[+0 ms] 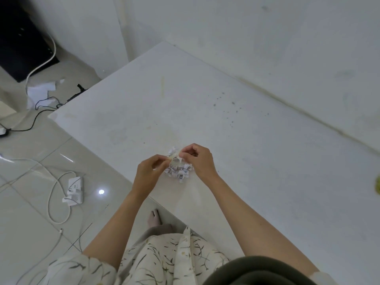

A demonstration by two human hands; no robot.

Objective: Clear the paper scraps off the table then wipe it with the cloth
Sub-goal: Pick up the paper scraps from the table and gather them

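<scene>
Two hands work over one heap of paper scraps [179, 170] that lies on the white tabletop [236, 128] near its front edge, close to the person's body. The heap is a loose mound of small torn white pieces with dark print; the single scraps are too small and tangled to count, and the mound has no clear long axis, being only a little wider than deep. The left hand [148, 171] and the right hand [197, 158] are raised just above the heap, each with fingers curled and thumb against fingertips, both pinching one small pale scrap [174, 156] stretched between them; its long axis runs from lower left to upper right. A scatter of dark specks [232, 109] marks the tabletop farther back toward the wall, well apart from the heap. At the right edge of the view a small yellow-green thing [378, 185] is cut off and cannot be identified. On the tiled floor [30, 212] to the left lie one white power strip [75, 189] with its looped cable, black cables and some loose paper sheets [44, 90].
</scene>
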